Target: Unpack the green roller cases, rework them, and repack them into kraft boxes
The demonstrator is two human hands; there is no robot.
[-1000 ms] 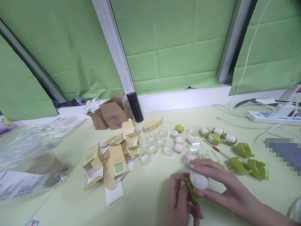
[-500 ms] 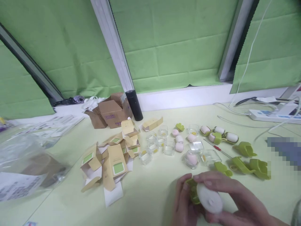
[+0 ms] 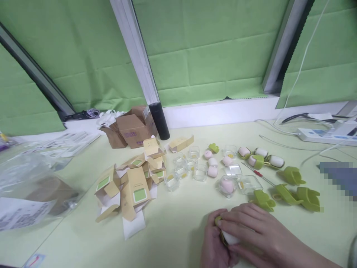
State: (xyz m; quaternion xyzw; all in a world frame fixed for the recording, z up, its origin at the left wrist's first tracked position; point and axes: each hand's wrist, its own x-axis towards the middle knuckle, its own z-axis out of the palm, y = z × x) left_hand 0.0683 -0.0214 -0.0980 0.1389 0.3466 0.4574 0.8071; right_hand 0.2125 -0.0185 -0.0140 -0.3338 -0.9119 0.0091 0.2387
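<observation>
My left hand is closed round an olive-green cup-shaped holder, low and right of centre. Laid over it, my right hand has its fingers wrapped across a smooth white rounded piece. The white piece sits against the green holder, mostly covered by my fingers; how deep it goes in I cannot tell. Just beyond my hands lie loose green holders and a clear case with a pink piece inside. Farther back, several green holders carry white or pink pieces.
Clear plastic cases and pale pink pieces stand mid-table. A red-handled screwdriver lies beside them. Opened small cartons pile up leftward, near a brown box, black cylinder and plastic bag. A power strip sits back right.
The white piece was held tilted beside the green holder; now it is against the holder. My right hand has moved left and closed over both. The view has shifted slightly.
</observation>
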